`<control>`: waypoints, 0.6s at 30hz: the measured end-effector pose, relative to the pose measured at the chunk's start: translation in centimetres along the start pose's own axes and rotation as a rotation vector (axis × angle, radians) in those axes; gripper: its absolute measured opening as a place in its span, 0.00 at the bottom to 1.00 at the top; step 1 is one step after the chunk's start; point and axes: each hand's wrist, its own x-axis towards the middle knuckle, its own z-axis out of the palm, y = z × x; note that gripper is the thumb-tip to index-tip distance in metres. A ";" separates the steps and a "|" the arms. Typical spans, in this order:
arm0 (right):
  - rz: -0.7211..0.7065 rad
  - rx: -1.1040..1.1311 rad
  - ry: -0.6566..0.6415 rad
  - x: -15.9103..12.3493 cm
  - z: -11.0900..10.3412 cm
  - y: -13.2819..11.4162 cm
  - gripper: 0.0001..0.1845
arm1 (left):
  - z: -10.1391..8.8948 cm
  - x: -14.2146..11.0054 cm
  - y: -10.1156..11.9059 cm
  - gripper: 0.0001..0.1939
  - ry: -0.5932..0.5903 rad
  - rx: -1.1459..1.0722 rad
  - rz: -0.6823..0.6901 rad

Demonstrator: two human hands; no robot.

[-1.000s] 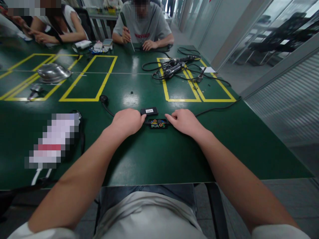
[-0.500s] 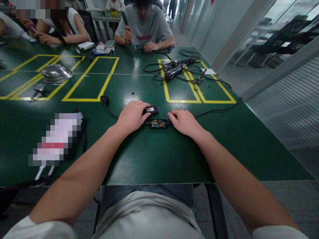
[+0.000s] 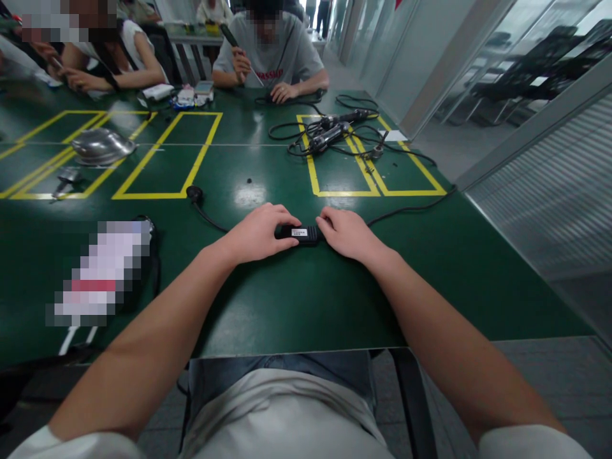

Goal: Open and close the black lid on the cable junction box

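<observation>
A small black box with a white label [image 3: 301, 233] lies on the green table [image 3: 296, 299], its ribbed cover now on top so the circuit board inside is hidden. My left hand [image 3: 257, 233] grips its left end with curled fingers. My right hand [image 3: 348, 233] pinches its right end. A black cable [image 3: 406, 208] runs from the box to the right, and another cable with a plug [image 3: 196, 193] leads off to the left.
Yellow tape rectangles [image 3: 167, 156] mark the table. Black power tools with tangled cords [image 3: 329, 132] lie at the back right. A shiny metal part [image 3: 98, 145] sits at the left. Two people sit across the table; one holds a screwdriver [image 3: 232, 39].
My left hand took the black ribbed cover from behind the open box and set it down onto the box. The circuit board is now covered. My right hand stayed at the right end.
</observation>
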 end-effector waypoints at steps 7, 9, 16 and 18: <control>-0.002 0.006 0.001 0.0 0.0 0.1 0.16 | 0.5 0.2 -0.5 0.19 0.090 -0.171 -0.069; -0.005 0.004 -0.005 0.0 0.0 0.3 0.17 | 0.7 0.4 -1.1 0.21 0.179 -0.215 -0.154; -0.038 0.015 -0.026 0.1 -0.3 0.5 0.25 | 0.7 0.4 -2.2 0.26 0.209 -0.009 -0.358; -0.014 0.024 -0.022 0.1 -0.3 0.7 0.28 | 0.3 0.2 -1.4 0.31 0.251 0.077 -0.380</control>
